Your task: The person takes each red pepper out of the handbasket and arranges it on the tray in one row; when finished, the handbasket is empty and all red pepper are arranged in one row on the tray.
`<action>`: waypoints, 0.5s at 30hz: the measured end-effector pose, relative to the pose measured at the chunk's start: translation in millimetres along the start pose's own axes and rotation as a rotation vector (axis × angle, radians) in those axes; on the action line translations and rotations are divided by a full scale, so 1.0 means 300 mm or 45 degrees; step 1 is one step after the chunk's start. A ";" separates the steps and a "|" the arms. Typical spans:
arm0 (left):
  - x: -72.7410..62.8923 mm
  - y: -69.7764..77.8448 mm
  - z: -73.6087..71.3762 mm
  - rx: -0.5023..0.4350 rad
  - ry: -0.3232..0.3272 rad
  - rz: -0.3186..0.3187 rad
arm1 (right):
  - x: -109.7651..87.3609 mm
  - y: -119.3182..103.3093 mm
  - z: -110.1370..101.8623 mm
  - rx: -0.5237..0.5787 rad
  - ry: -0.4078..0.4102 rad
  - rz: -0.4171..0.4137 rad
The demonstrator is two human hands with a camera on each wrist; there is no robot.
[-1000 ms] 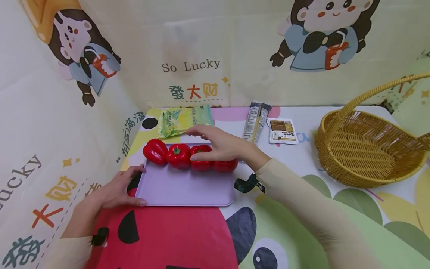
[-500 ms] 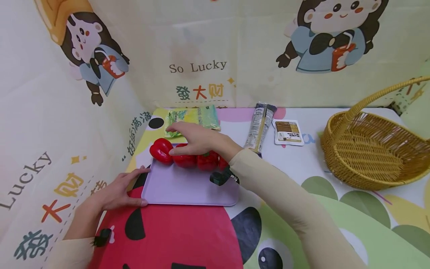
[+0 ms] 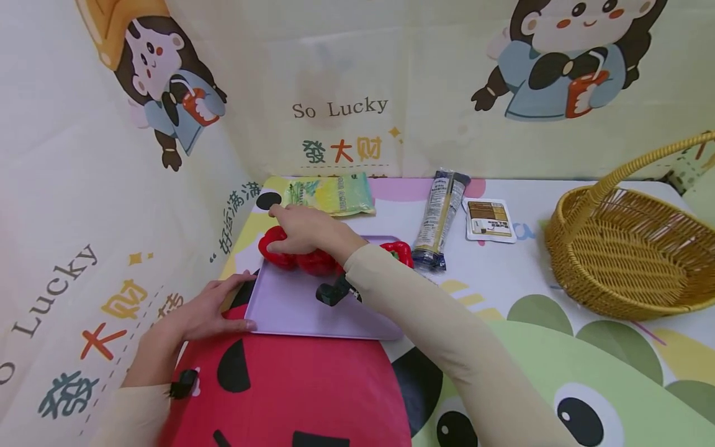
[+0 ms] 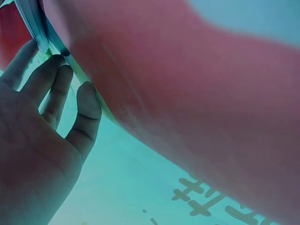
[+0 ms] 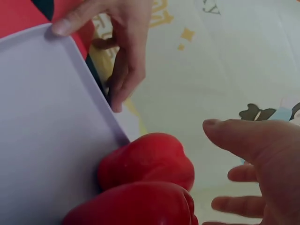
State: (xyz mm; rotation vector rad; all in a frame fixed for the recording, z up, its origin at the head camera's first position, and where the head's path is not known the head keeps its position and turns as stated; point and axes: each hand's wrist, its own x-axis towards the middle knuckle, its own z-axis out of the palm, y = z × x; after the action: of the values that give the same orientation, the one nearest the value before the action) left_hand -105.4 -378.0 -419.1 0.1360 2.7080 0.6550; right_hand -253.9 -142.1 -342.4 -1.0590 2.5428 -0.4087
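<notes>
A lilac tray [image 3: 318,313] lies on the patterned cloth with red bell peppers in a row along its back edge. My left hand [image 3: 203,313] rests at the tray's left side, thumb at the front corner and fingers along the edge. My right hand [image 3: 313,233] reaches over the row's left end, fingers spread. In the right wrist view, a gap shows between that hand and the leftmost bell pepper [image 5: 145,161]; another bell pepper [image 5: 136,208] lies against it. The right-end bell pepper [image 3: 398,251] shows past my wrist. The sleeve hides the row's middle.
Behind the tray lies a yellow-green packet [image 3: 332,194]. To its right are a long clear-and-dark packet [image 3: 441,217] and a small white-and-brown sachet [image 3: 489,220]. A wicker basket [image 3: 625,267] with a tall handle stands at the right. A printed cloth wall [image 3: 436,143] closes the back.
My right hand has moved left along the pepper row to its left end, with its forearm now crossing the tray. The left hand stays at the tray's edge. The head view has shifted slightly.
</notes>
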 end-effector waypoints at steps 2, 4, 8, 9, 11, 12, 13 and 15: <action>0.000 -0.003 0.001 -0.004 -0.004 -0.009 | 0.017 -0.007 0.009 -0.018 -0.015 0.062; 0.000 -0.005 0.003 -0.009 -0.012 -0.023 | 0.032 -0.013 0.021 -0.033 -0.044 0.128; 0.001 -0.006 0.006 -0.013 -0.011 -0.028 | 0.057 -0.027 0.046 -0.051 -0.075 0.210; 0.002 -0.006 0.006 -0.013 -0.008 -0.025 | 0.061 -0.030 0.050 -0.049 -0.075 0.218; 0.004 -0.006 0.005 -0.009 -0.001 -0.019 | 0.068 -0.036 0.054 -0.065 -0.066 0.209; 0.004 -0.006 0.004 -0.007 -0.001 -0.017 | 0.070 -0.038 0.055 -0.068 -0.060 0.198; 0.004 -0.006 0.002 -0.004 -0.001 -0.014 | 0.072 -0.040 0.054 -0.065 -0.053 0.188; 0.003 -0.004 -0.002 0.003 -0.005 -0.009 | 0.074 -0.043 0.051 -0.063 -0.043 0.159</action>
State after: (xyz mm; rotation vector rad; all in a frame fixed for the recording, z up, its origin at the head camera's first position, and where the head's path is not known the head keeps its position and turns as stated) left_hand -106.6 -379.3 -419.4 0.1282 2.7045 0.6483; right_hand -253.9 -168.9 -355.8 -0.9100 2.5842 -0.2932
